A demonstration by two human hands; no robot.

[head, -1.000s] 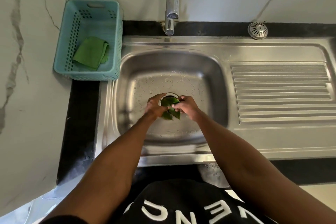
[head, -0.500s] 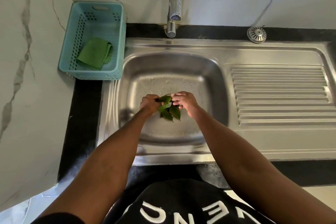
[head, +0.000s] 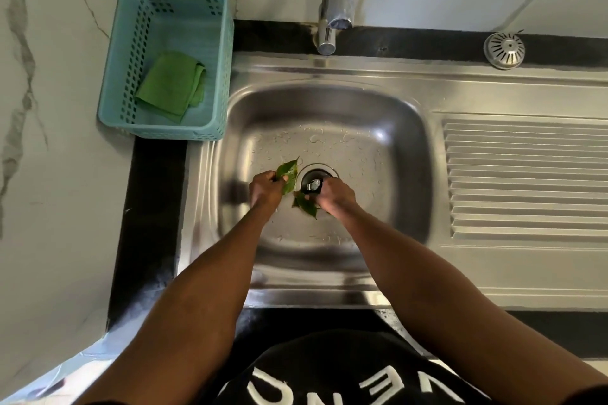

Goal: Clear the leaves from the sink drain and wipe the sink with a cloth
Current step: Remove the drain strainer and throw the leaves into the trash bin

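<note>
Both my hands are down in the steel sink (head: 388,128). My left hand (head: 266,189) is closed on green leaves (head: 288,174) just left of the drain (head: 316,178). My right hand (head: 336,196) sits at the drain's near right edge, closed on more leaves (head: 306,204) that stick out to its left. The drain hole is dark and uncovered. A folded green cloth (head: 171,85) lies in the teal basket (head: 217,43) at the back left, apart from both hands.
The tap (head: 332,10) hangs over the sink's back edge. A round metal drain strainer (head: 504,50) rests on the black counter at back right. The ribbed drainboard (head: 526,177) spreads to the right. Water droplets dot the basin floor. Marble walls stand behind and to the left.
My hands have pulled apart and lifted the leaves off the drain, which now shows uncovered. The left hand moved left with its leaves; the camera moved closer.
</note>
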